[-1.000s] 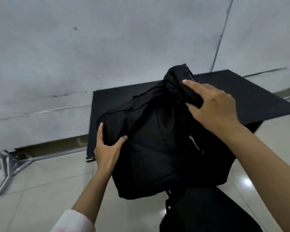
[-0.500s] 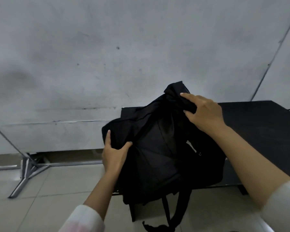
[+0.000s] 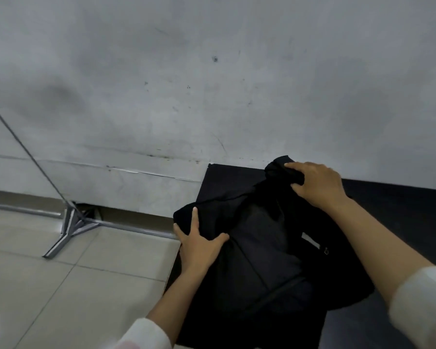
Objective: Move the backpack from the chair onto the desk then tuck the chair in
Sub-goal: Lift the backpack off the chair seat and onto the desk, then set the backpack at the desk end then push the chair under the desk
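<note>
A black backpack [image 3: 262, 253] lies on the left end of the black desk [image 3: 400, 210], its near part overhanging the desk's left front corner. My left hand [image 3: 199, 243] grips the pack's left side, thumb spread across the fabric. At the pack's far end my right hand [image 3: 317, 182] clutches the bunched top. The chair is out of view.
A grey wall [image 3: 211, 84] stands right behind the desk. To the left a metal stand foot [image 3: 70, 225] with a slanted pole rests on the beige tiled floor [image 3: 48, 285]. The desk top stretches away to the right of the backpack.
The backpack has come down from mid-air onto the desk's left end, both hands still holding it. The view has swung left and closer, and the hanging straps are no longer visible.
</note>
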